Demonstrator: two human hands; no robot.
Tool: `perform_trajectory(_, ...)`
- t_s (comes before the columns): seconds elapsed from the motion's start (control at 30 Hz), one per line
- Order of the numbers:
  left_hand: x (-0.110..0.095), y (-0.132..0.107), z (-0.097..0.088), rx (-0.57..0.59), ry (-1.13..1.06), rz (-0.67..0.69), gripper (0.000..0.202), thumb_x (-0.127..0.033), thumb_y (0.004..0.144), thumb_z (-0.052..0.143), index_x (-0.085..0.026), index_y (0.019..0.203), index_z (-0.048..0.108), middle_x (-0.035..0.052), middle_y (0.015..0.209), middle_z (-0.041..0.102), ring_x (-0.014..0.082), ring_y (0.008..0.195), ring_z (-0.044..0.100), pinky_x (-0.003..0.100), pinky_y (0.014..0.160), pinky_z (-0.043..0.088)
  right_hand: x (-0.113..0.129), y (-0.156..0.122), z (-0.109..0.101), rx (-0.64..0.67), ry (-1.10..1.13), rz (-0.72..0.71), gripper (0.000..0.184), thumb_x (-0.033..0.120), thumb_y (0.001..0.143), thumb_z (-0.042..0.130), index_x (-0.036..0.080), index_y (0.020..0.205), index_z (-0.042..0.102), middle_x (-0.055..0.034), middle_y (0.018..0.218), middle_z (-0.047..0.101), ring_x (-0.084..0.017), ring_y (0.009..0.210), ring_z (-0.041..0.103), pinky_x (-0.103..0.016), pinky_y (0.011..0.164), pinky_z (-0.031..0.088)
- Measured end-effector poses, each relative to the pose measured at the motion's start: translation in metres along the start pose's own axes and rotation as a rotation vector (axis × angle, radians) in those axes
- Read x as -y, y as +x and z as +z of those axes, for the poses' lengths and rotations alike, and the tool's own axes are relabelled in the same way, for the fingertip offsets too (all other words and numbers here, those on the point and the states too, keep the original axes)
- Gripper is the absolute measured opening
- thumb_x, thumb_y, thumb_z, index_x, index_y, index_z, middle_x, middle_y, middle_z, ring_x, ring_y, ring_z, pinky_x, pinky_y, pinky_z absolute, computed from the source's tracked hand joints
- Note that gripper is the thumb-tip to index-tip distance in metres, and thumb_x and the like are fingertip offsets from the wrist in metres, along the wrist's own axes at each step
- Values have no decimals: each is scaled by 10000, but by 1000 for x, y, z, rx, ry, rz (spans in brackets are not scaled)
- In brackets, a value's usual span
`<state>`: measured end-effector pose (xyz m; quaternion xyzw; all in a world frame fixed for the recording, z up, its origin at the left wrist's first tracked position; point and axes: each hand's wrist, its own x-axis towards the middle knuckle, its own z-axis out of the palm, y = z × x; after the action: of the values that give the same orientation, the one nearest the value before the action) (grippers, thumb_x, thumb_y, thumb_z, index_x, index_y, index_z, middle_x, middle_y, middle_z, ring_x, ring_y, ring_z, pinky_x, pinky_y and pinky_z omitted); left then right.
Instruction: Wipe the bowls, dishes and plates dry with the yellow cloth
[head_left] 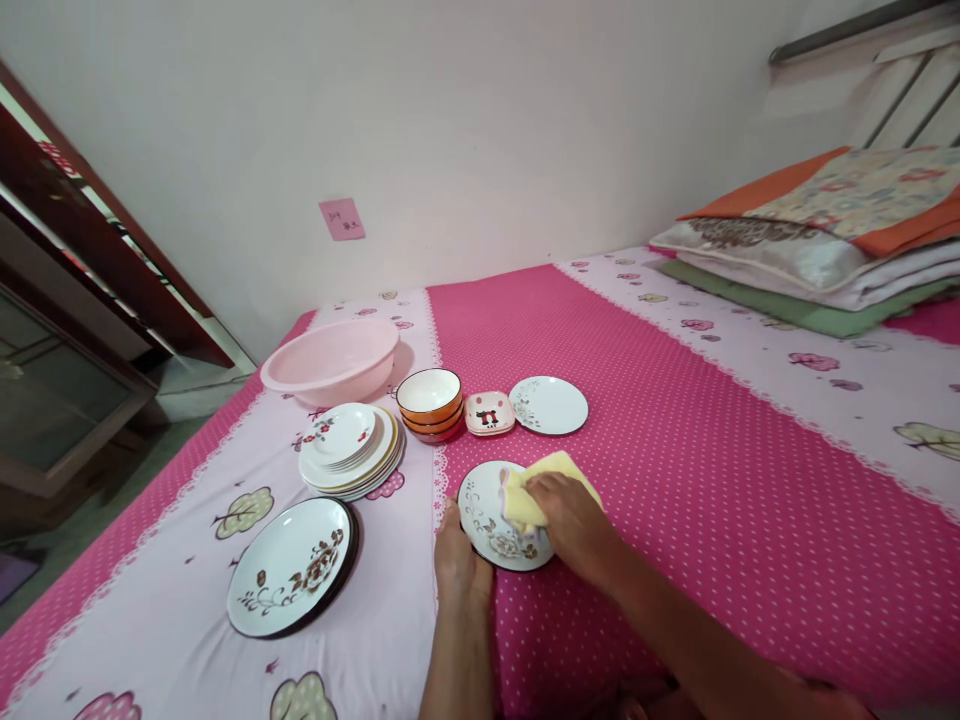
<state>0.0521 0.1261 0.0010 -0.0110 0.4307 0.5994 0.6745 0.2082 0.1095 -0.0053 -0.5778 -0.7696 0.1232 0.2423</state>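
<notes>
A small white plate with a brown flower pattern (486,515) lies on the pink bedsheet in front of me. My left hand (457,562) grips its near left rim, fingers closed on the edge. My right hand (571,525) presses a yellow cloth (547,472) onto the plate's right half, fingers curled over the cloth.
Behind the plate stand a stack of orange bowls (430,404), a small square dish (490,413) and a white plate (549,405). To the left are a stack of plates (351,450), a large flowered plate (291,566) and a pink basin (331,360). Folded bedding (817,240) lies far right.
</notes>
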Motion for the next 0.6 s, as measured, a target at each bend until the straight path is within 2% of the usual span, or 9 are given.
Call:
perform_trajectory(0.1, -4, -3, 3, -29, 10, -50, 403, -331, 1072, 442, -84, 1299, 665, 131, 949, 812, 235, 898, 789, 386, 967, 601, 13, -38, -4, 24, 39, -93, 518, 78, 818, 508, 142, 1311, 653, -156, 1318, 697, -293, 1245, 616, -483, 1100, 482)
perform_trajectory(0.2, -10, -5, 4, -17, 31, -153, 409, -343, 1060, 459, -58, 1232, 695, 167, 971, 805, 279, 925, 790, 414, 915, 624, 35, -56, 0, 47, 101, -183, 694, 78, 771, 546, 167, 1459, 545, -137, 1479, 604, -285, 1382, 527, -481, 1194, 413)
perform_trajectory(0.27, -14, -6, 4, 5, 41, -199, 411, -341, 1054, 461, -39, 1178, 710, 187, 987, 798, 299, 945, 789, 426, 908, 628, 45, -55, 3, 24, 118, -217, 641, 60, 825, 502, 173, 1454, 546, -139, 1463, 615, -275, 1369, 535, -483, 1186, 417)
perform_trajectory(0.37, -19, -5, 2, 29, 40, -165, 332, -284, 1041, 485, -65, 1139, 716, 156, 966, 798, 273, 938, 787, 404, 916, 625, 48, -40, 1, -35, 168, -219, 480, 47, 907, 412, 178, 1308, 641, -146, 1268, 709, -270, 1192, 625, -487, 1087, 485)
perform_trajectory(0.43, -21, -3, 0, 42, 36, -101, 258, -245, 1021, 526, -109, 1116, 723, 114, 924, 798, 236, 905, 783, 369, 910, 623, 46, -28, -9, -58, 280, -180, 334, 110, 905, 486, 183, 1154, 697, -132, 1115, 742, -286, 1047, 656, -485, 981, 534)
perform_trajectory(0.5, -22, -3, -1, 62, 36, -32, 212, -259, 1013, 569, -143, 1084, 731, 90, 905, 795, 199, 876, 776, 320, 891, 617, 41, -16, -26, -53, 509, -63, 210, 216, 890, 600, 182, 1061, 717, -112, 1020, 757, -280, 934, 679, -447, 873, 571)
perform_trajectory(0.6, -22, -7, 2, 108, 45, 30, 218, -314, 1012, 608, -152, 1074, 740, 99, 973, 803, 179, 895, 771, 280, 876, 611, 30, 2, -51, 16, 951, 190, 319, 370, 847, 739, 174, 1099, 731, -92, 963, 788, -268, 839, 724, -392, 767, 600)
